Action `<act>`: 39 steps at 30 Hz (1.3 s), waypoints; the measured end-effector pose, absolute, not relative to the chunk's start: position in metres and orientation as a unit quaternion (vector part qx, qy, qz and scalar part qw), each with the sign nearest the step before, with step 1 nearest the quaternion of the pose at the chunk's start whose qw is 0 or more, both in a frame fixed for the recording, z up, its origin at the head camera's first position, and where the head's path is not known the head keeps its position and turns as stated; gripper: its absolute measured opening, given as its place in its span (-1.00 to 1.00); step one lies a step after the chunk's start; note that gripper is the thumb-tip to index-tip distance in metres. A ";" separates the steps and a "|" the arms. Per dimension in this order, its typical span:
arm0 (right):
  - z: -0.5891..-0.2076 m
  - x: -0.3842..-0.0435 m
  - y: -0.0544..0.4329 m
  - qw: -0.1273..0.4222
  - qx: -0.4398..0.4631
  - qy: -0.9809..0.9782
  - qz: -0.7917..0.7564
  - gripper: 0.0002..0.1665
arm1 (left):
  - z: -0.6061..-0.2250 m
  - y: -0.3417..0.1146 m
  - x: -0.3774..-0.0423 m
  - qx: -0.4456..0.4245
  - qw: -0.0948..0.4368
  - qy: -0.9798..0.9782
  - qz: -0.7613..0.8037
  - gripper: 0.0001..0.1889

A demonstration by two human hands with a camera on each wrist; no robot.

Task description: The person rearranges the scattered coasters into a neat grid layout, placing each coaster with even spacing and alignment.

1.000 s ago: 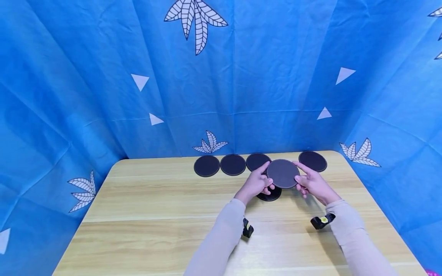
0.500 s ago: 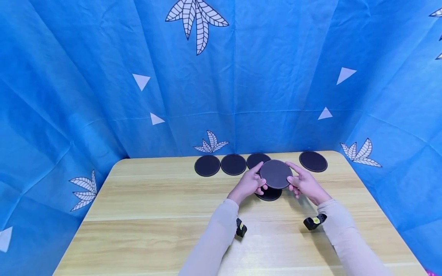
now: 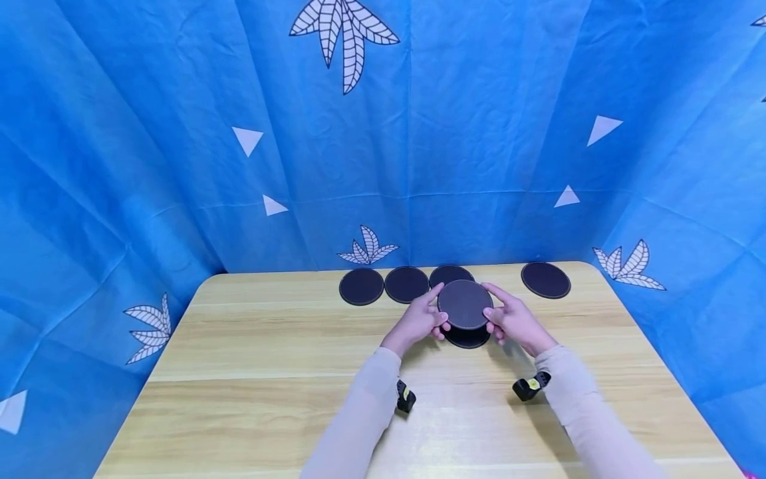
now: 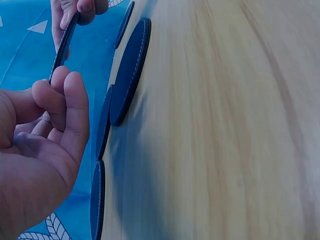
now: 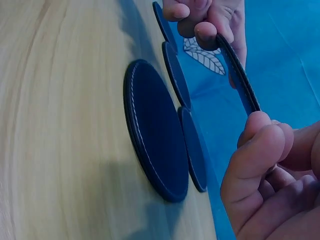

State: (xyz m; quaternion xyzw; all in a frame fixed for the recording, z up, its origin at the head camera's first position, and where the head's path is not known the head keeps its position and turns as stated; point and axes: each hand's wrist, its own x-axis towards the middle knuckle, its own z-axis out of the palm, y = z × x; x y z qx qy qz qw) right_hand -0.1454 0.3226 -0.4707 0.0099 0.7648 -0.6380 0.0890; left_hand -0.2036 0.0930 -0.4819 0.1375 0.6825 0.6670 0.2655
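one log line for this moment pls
held coaster: raised off table | left hand: pinches left edge | right hand: pinches right edge | other coasters: five, lying on table

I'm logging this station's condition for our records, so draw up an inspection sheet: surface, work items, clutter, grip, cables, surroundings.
Surface: light wood-grain tabletop, with a bright reflection between the forearms.
Work items: six round black stitched coasters. The held coaster is raised off the table, partly hiding the front coaster in the head view; three back-row coasters lie side by side; the right-corner coaster lies apart.
Clutter: nothing seen.
Grip: left hand and right hand pinch opposite edges of the held coaster; each wrist wears a black camera.
Cables: nothing seen.
Surroundings: blue cloth backdrop with white leaf and triangle prints.
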 end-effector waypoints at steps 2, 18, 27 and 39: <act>-0.471 -0.146 0.318 0.090 0.009 0.765 -0.638 -0.19 | -0.483 0.089 -0.204 0.134 0.266 0.683 0.667 -0.19; -0.478 -0.154 0.289 0.086 0.002 0.767 -0.636 -0.20 | -0.485 0.063 -0.209 0.121 0.269 0.692 0.660 -0.21; -0.484 -0.158 0.265 0.093 0.014 0.780 -0.618 -0.22 | -0.484 0.043 -0.209 0.111 0.262 0.726 0.626 -0.22; -0.495 -0.161 0.224 0.107 0.044 0.801 -0.587 -0.23 | -0.488 0.020 -0.207 0.071 0.265 0.782 0.559 -0.20</act>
